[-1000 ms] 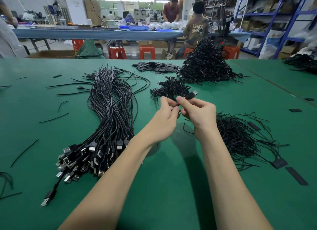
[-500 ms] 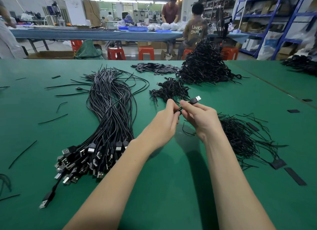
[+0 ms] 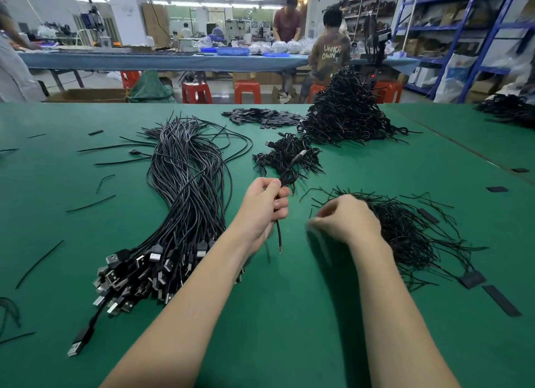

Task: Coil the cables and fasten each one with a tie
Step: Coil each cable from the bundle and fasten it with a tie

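Note:
My left hand (image 3: 265, 205) grips a coiled black cable (image 3: 289, 177) above the green table; its USB plug points up and right, and a bare wire end hangs below my fist. My right hand (image 3: 346, 219) is blurred, fingers curled, at the left edge of a pile of thin black ties (image 3: 405, 228); whether it pinches a tie cannot be seen. A long bundle of uncoiled USB cables (image 3: 185, 190) lies to the left. A small heap of coiled cables (image 3: 289, 153) lies just beyond my left hand.
A tall pile of coiled cables (image 3: 344, 112) and flat black strips (image 3: 263, 117) sit at the far side. Loose ties (image 3: 89, 203) and black strips (image 3: 500, 300) are scattered on the green table (image 3: 289, 315). People work at a blue bench behind.
My hands have parted. The right hand left the cable and moved right and down to the tie pile. The left hand keeps the coiled cable, now held alone.

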The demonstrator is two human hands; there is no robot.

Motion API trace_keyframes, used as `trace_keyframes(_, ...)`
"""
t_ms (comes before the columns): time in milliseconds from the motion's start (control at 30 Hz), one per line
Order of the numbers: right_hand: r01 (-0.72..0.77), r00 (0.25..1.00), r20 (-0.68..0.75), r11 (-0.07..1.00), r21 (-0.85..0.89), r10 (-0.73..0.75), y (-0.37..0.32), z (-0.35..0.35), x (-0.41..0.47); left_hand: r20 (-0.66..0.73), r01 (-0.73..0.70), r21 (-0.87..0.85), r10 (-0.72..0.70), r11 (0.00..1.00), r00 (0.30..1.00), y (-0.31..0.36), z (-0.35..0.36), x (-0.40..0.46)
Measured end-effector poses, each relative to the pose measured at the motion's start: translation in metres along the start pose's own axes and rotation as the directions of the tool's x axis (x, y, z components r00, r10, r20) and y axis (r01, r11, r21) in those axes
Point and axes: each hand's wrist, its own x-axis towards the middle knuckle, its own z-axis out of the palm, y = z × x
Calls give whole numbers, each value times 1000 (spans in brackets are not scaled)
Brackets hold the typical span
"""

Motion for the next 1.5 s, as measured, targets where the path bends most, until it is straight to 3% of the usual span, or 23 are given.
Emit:
trace_keyframes(100,-92,995,-25,995,24,93,-5,12,-1,-1,17,-36,-17,999,1000,-1,-1,0)
trace_keyframes(200,-51,996,-69,998,-36,49,-3,17,2,-22,21,-77,-23,997,999,-2,-2,1)
trace_keyframes(267,82,996,-50,975,208,-73,-5,18,4,-43,18,-74,-22,997,999,-4,-3,3)
trace_keyframes(300,159,987,-74,894,420,-141,-8,16,2,-53,16,-62,-19,998,998,-6,-3,3)
trace_keyframes(367,284,957,-183,606,743,-225,-17,9,-3,-75,6,-32,-8,999,997,-10,-4,4)
trace_keyframes(433,321,925,-198,387,865,-325,-27,5,-7,-79,-13,-9,12,1000,997,-10,-4,5)
trace_keyframes(467,340,909,-199,375,862,-366,-31,6,-9,-73,-23,3,23,1000,997,-11,-3,5)
trace_keyframes(600,425,904,-244,691,584,-350,-37,18,-10,-71,-62,150,73,987,995,-13,-3,5)
trace_keyframes(900,440,897,-258,781,444,-359,-34,16,-6,-55,-106,387,137,916,989,-20,-6,6)
trace_keyframes(1000,375,924,-162,745,552,-346,-32,14,-7,-97,-97,387,145,917,985,-21,-7,7)
trace_keyframes(1133,-10,946,150,434,901,-288,-27,12,-11,-130,-77,163,99,984,987,-13,-6,8)
trace_keyframes(1267,-425,863,448,142,894,-234,-23,12,-12,-56,-22,-50,20,999,998,-7,-3,5)
trace_keyframes(1333,-510,825,505,48,859,-256,-19,11,-11,56,45,-116,-38,992,998,-1,-4,2)
trace_keyframes(1400,-476,835,484,96,874,-262,-13,10,-7,166,86,-31,-80,996,983,6,-8,-1)
trace_keyframes(1500,-283,892,356,268,921,-278,-2,7,-2,303,66,235,-138,970,943,18,-18,-5)
